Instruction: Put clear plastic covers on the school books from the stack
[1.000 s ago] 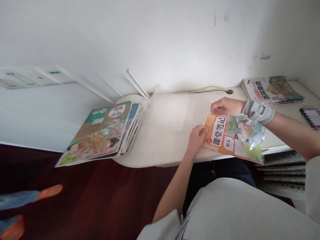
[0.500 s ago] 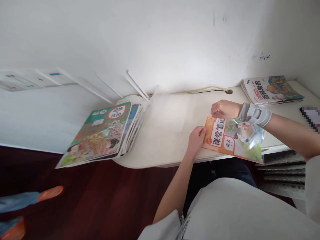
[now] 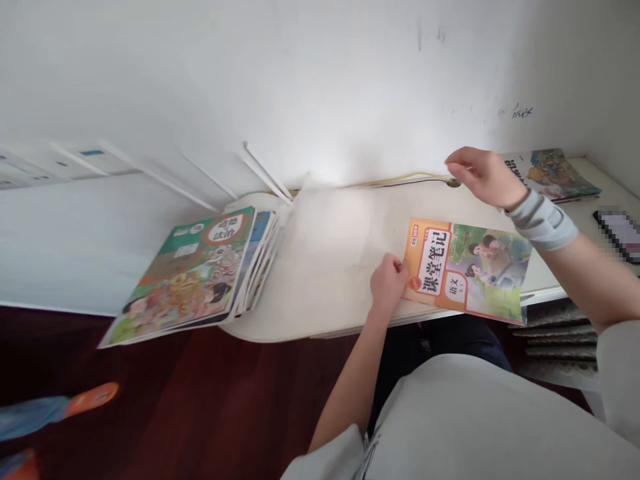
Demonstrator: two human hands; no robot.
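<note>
An orange-bordered workbook point(image 3: 435, 263) with a picture cover lies on the white desk, partly over its front edge. A strip of clear plastic shows at its lower right corner. My left hand point(image 3: 389, 283) pinches the workbook's left edge between thumb and curled fingers. Above the workbook's far side, close to the wall, my right hand point(image 3: 483, 175) is raised, with a grey band on the wrist. Its fingers are bent and drawn together; whether something thin and clear is between them cannot be made out.
On the left, a stack of books with a green-topped cover point(image 3: 193, 267) overhangs the desk point(image 3: 330, 267). More books point(image 3: 565, 177) and a phone point(image 3: 620, 233) lie to the right. A cable runs along the wall to a desk hole. Another person's feet point(image 3: 93, 398) show at lower left.
My right hand has lifted from the workbook's top edge, up and to the right. The glossy, creased look over the cover has gone. My left hand keeps its hold on the left edge.
</note>
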